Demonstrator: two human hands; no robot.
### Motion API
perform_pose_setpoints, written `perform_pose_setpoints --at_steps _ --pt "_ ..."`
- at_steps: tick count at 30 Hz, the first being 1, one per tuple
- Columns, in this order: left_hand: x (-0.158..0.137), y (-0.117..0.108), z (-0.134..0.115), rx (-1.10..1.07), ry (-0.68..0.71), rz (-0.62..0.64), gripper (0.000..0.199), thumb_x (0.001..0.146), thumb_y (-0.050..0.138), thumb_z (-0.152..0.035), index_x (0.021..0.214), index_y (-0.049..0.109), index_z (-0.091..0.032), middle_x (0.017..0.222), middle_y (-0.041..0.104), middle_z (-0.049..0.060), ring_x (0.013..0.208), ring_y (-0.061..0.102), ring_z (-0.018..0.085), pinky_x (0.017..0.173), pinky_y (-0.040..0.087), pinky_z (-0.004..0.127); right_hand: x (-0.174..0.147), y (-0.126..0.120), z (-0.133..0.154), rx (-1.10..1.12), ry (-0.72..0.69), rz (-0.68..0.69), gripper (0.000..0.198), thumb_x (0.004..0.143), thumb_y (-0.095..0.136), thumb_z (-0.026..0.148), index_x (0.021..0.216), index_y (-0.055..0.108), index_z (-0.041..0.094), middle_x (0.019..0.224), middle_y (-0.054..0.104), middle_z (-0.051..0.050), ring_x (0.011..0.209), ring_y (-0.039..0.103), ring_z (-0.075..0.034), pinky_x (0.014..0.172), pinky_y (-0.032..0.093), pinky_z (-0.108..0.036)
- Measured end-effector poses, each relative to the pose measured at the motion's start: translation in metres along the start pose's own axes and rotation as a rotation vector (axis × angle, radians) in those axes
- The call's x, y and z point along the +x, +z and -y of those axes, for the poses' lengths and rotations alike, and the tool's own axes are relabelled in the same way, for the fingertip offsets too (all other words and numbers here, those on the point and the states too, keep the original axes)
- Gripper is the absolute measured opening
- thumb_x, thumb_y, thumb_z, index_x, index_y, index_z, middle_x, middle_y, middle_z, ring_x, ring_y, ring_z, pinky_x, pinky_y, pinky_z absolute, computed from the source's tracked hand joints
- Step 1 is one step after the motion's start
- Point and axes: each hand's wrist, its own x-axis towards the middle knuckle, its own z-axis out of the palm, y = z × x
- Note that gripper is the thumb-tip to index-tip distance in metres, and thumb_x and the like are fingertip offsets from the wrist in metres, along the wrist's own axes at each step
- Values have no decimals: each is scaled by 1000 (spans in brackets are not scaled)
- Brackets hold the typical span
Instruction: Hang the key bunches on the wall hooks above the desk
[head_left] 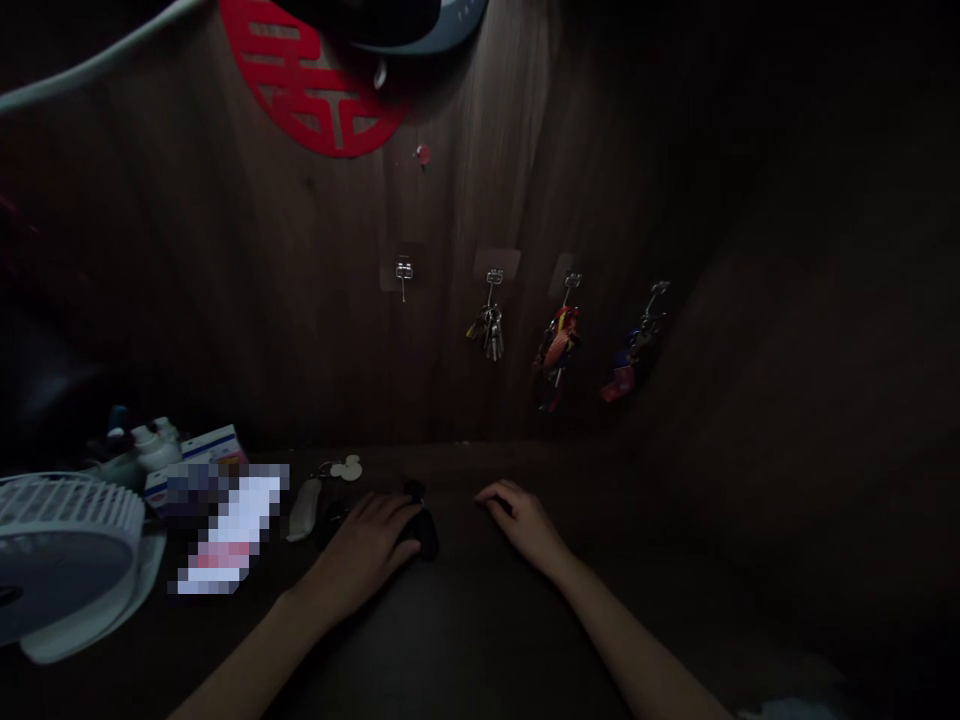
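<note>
My left hand (369, 548) rests on the dark surface with its fingers stretched out over a small black object (427, 537). Its thumb lies apart from the fingers, and the black object shows past the fingertips; its kind is hard to make out in the dim light. To the left of that hand lie a pale oblong item (304, 512) and a white, rounded charm (347, 468) on a key ring. My right hand (525, 522) sits on the surface to the right, fingers loosely curved and thumb apart, with nothing visible in it.
On the wall hang silver keys (492, 335), an orange-red key bunch (557, 345) and another bunch (630, 360), beside a bare hook (404, 272). A white fan (71, 540), a blurred-out bright item (236, 525), boxes and bottles (155, 447) stand left. A red cutout (315, 95) hangs above.
</note>
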Motion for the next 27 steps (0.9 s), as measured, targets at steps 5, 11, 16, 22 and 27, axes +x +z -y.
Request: perform_pose_setpoints --at_steps 5,11,16,22,27 --pt "17 0 6 38 0 -103 20 89 48 -18 103 62 -23 100 69 4 96 61 23 88 45 40 1 0 0 -13 4 0 19 84 47 15 85 66 21 89 66 -3 89 60 -18 81 44 -30" --pt "29 10 14 12 45 -151 23 88 49 -16 105 61 -27 105 66 2 98 59 22 86 46 38 2 0 1 -2 7 -1 21 83 47 12 84 66 21 89 67 -3 88 60 -17 81 44 -30" --pt "26 4 15 -96 0 -139 14 88 51 -25 81 64 -24 86 67 3 87 60 23 80 46 39 4 0 -1 32 19 -7 21 83 47 13 84 66 21 88 67 -3 87 61 -17 81 44 -30" --pt "23 -4 10 -535 -184 -309 16 85 53 -35 78 65 -26 83 67 1 82 62 21 76 48 33 11 0 2 101 98 28 18 83 49 17 84 67 20 89 68 -3 88 62 -18 81 44 -31" --pt "27 -10 5 -863 -411 -403 17 72 65 -38 63 68 -23 86 69 2 85 63 22 81 47 32 15 -1 37 208 91 108 17 84 51 25 93 66 21 96 69 -3 93 62 -20 84 45 -33"
